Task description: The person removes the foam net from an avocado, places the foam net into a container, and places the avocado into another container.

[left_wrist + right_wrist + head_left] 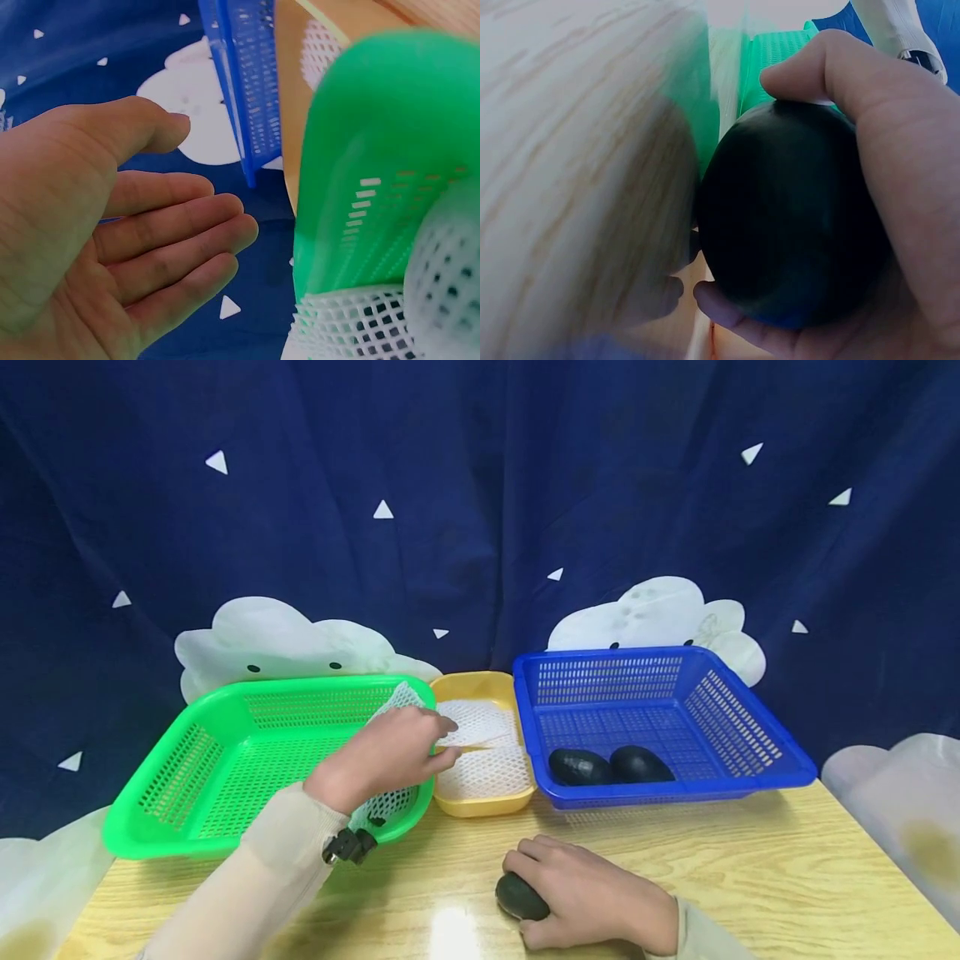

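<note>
My right hand (588,893) grips a dark green avocado (519,897) low over the front of the table, its fingers and thumb curled round the sides. Seen from the right wrist, the avocado (795,217) sits against the palm. My left hand (397,747) hovers over the right end of the green basket (123,842). In the left wrist view, the left hand's fingers (176,232) are extended and hold nothing. Beneath that hand, a white foam net sleeve (405,696) lies in the green basket, partly hidden by the hand and forearm.
Between the baskets stands a yellow tray (487,808) with white foam net sleeves (480,772) in it. At the right, a blue basket (675,793) holds two dark avocados (580,767). A dark blue curtain (480,485) hangs behind the wooden table (750,860).
</note>
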